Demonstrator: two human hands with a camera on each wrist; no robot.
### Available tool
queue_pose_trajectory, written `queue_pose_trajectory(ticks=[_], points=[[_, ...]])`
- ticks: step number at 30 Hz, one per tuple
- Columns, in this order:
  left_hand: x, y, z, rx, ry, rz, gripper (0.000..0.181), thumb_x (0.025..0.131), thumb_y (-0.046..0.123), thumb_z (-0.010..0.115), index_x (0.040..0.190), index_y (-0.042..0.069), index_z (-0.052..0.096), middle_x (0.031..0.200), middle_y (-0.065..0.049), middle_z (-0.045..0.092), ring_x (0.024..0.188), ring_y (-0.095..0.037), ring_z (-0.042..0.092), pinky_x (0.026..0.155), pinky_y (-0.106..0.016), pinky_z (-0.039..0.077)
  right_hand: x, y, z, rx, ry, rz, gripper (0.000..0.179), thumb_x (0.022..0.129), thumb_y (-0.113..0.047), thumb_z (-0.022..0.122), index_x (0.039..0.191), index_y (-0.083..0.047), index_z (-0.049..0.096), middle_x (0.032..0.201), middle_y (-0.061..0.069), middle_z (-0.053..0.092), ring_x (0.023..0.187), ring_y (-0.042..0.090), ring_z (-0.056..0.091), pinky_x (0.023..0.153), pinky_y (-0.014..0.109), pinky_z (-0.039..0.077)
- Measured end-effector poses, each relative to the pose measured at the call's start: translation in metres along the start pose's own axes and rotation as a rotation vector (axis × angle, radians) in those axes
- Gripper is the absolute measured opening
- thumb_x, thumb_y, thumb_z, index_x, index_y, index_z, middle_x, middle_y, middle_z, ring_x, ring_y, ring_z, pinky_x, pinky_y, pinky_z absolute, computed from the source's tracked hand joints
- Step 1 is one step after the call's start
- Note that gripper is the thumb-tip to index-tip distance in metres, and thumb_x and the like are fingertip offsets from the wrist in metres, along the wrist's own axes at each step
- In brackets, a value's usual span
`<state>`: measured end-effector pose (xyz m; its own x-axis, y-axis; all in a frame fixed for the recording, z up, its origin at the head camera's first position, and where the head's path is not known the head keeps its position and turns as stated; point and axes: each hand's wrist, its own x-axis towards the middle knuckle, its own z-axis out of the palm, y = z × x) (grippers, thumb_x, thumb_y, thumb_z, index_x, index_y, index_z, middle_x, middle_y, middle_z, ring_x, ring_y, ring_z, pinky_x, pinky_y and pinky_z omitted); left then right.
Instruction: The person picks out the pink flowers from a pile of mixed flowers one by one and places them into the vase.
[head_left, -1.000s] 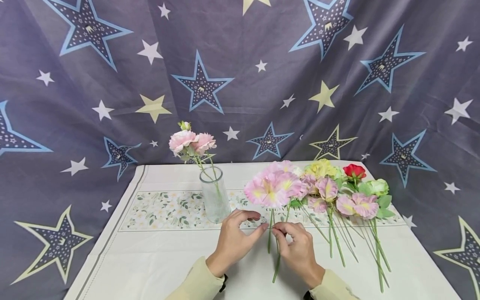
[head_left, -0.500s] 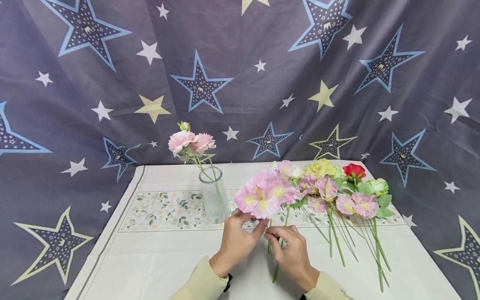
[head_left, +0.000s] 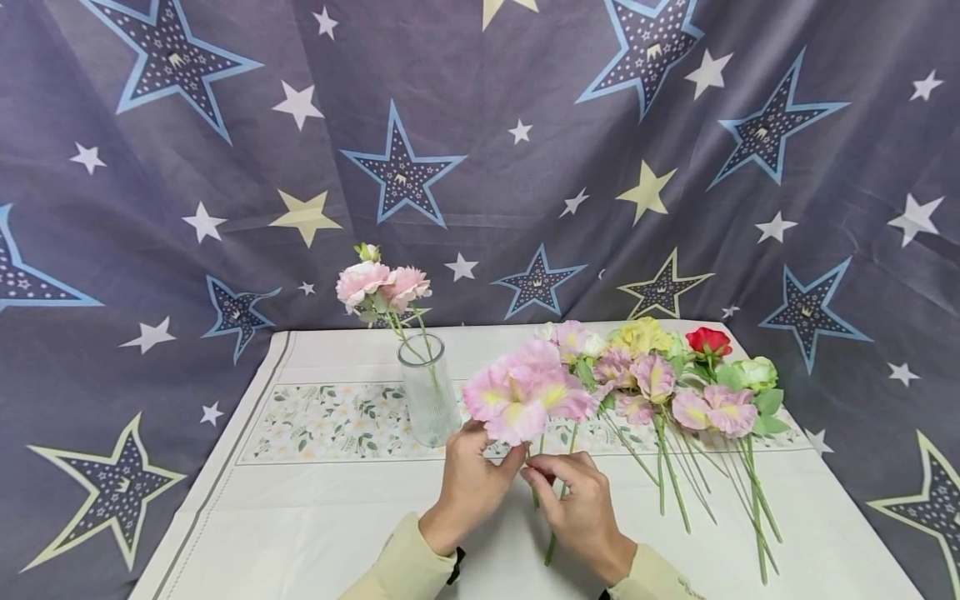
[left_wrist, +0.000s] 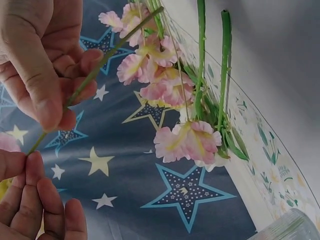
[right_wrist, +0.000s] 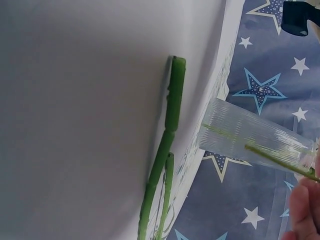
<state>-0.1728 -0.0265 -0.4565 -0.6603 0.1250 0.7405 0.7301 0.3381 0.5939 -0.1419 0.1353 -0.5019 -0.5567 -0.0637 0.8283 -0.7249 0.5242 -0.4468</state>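
Observation:
My left hand (head_left: 471, 483) pinches the thin green stem (left_wrist: 36, 143) of a large pink flower with yellow centres (head_left: 525, 393), just under the bloom. My right hand (head_left: 577, 510) pinches the same stem lower down. In the left wrist view the stem's cut end rises past the right fingers (left_wrist: 50, 112). The bloom stands tilted over the table, left of the other flowers. Left of my hands a ribbed clear glass vase (head_left: 429, 396) stands upright, holding pink peonies (head_left: 384, 285) with a small bud.
More flowers lie at the right: pink-yellow ones (head_left: 716, 410), a yellow one (head_left: 642, 337), a red rose (head_left: 708, 342) and a pale green one (head_left: 757, 373). Their stems point toward the front. A floral band (head_left: 322, 421) crosses the white tablecloth (head_left: 262, 525). A star-patterned curtain (head_left: 480, 108) hangs behind.
The pink flower has moved left and slightly down, away from the others. My left hand has gone from beside the stem to pinching it; my right hand has shifted left.

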Motion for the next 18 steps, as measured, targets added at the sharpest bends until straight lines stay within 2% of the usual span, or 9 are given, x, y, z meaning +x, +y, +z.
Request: queue_pose_trajectory(ticks=[6,18], points=[[0.003,-0.001,-0.005,0.023,0.028,0.028,0.035,0.071,-0.011,0.083,0.101,0.007,0.078,0.096,-0.003,0.078,0.089,-0.020,0.073,0.076,-0.029,0.058,-0.002,-0.001,-0.002,-0.041,-0.043,0.039,0.021,0.081,-0.012,0.086,0.100,-0.010,0.078,0.080,-0.008,0.072,0.068,0.010,0.065,0.072,0.022,0.046],[0.017,-0.002,-0.024,0.033,0.097,0.077,0.034,0.073,-0.012,0.082,0.102,0.006,0.077,0.099,-0.007,0.077,0.093,-0.024,0.073,0.078,-0.030,0.059,-0.004,0.004,-0.010,-0.052,-0.073,0.081,0.027,0.083,-0.021,0.087,0.106,-0.012,0.077,0.084,-0.004,0.073,0.069,0.012,0.066,0.077,0.023,0.045]])
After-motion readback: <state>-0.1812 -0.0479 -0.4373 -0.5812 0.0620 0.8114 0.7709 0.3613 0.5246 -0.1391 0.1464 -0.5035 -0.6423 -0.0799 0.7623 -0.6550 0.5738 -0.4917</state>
